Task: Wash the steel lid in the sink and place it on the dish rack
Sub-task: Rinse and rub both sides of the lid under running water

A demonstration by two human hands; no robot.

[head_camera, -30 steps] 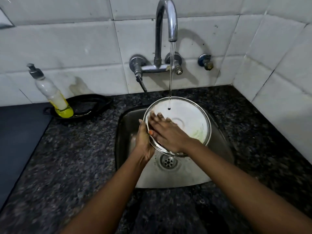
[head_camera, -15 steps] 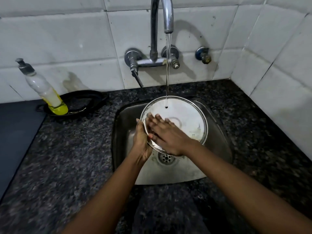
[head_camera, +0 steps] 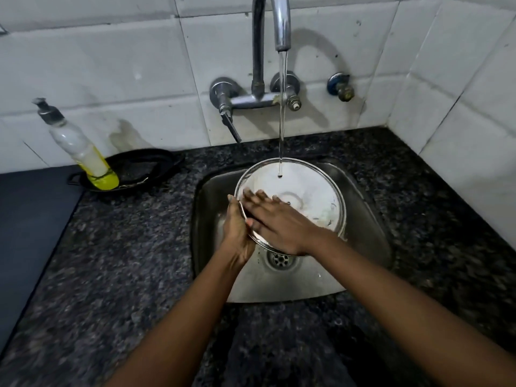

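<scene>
Both forearms are bare, with no sleeve in view. The left hand and right hand wear no gloves, rings or bands that show.

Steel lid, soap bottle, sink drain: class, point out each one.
steel lid (head_camera: 312, 191), head view, bare inner face
soap bottle (head_camera: 81, 148), head view, middle of body
sink drain (head_camera: 280, 259), head view, strainer holes

speckled dark countertop, white tiles
</scene>
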